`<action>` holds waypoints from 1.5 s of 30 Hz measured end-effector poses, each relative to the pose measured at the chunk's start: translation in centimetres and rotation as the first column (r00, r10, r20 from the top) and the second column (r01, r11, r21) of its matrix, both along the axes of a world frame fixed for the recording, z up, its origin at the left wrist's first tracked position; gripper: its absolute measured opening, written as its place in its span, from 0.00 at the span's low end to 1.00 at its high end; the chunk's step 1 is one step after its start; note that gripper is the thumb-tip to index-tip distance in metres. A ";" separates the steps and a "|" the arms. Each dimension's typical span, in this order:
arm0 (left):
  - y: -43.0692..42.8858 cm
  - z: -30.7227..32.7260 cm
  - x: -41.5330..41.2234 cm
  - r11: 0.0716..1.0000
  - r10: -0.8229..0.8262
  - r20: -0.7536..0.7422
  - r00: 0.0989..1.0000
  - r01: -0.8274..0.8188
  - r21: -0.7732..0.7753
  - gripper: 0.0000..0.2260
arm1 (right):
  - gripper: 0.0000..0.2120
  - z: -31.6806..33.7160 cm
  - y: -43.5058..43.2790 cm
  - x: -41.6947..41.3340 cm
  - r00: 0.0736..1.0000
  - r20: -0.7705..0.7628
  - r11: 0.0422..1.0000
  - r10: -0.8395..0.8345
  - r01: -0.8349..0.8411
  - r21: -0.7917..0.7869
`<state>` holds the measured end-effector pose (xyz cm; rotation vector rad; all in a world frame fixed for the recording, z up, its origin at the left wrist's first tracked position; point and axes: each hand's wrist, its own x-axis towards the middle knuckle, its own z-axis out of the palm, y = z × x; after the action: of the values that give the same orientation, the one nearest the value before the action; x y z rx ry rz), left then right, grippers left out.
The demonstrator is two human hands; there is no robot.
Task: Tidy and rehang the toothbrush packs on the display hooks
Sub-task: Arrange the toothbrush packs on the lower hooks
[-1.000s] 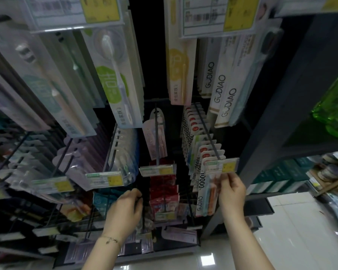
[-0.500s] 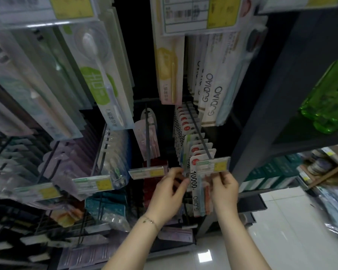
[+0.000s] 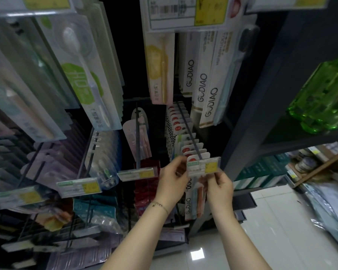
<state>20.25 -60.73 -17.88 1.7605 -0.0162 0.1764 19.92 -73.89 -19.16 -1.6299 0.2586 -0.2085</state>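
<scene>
- The front pack (image 3: 190, 193), white with an orange strip, hangs at the outer tip of the hook (image 3: 187, 125), right behind the price tag (image 3: 203, 165).
- It sits between the two hands, its lower half dropping below both.
- The left hand (image 3: 171, 180) has its fingers curled and pinches the pack's upper left edge, beside the tag.
- The right hand (image 3: 220, 187) pinches the pack just under the tag. Whether it also grips the tag's lower edge cannot be told.
- More packs (image 3: 180, 131) line the same hook behind the front one, close together.
- A bracelet (image 3: 160, 205) circles the left wrist.
- On the next hook to the left hangs a pink pack (image 3: 139, 137).
- Green bottles (image 3: 324, 90) stand on the shelf far to the right.
</scene>
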 end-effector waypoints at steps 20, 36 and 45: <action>0.7 -1.3 2.8 0.995 -0.025 0.033 0.999 0.022 0.096 0.06 | 0.12 0.2 0.6 0.0 1.000 0.011 1.000 -0.019 0.019 -0.011; 0.3 -1.0 2.1 0.988 -0.019 0.084 0.996 0.005 0.157 0.13 | 0.13 -0.1 0.6 -0.2 0.996 0.029 0.996 -0.080 0.081 -0.027; 0.0 0.1 1.3 0.999 -0.032 0.112 0.993 0.028 0.038 0.13 | 0.12 -0.1 0.5 0.2 0.996 -0.016 0.996 -0.087 0.087 0.019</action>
<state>21.59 -60.72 -17.77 1.7834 -0.1279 0.2545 20.16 -73.43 -19.26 -1.6025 0.3428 -0.2592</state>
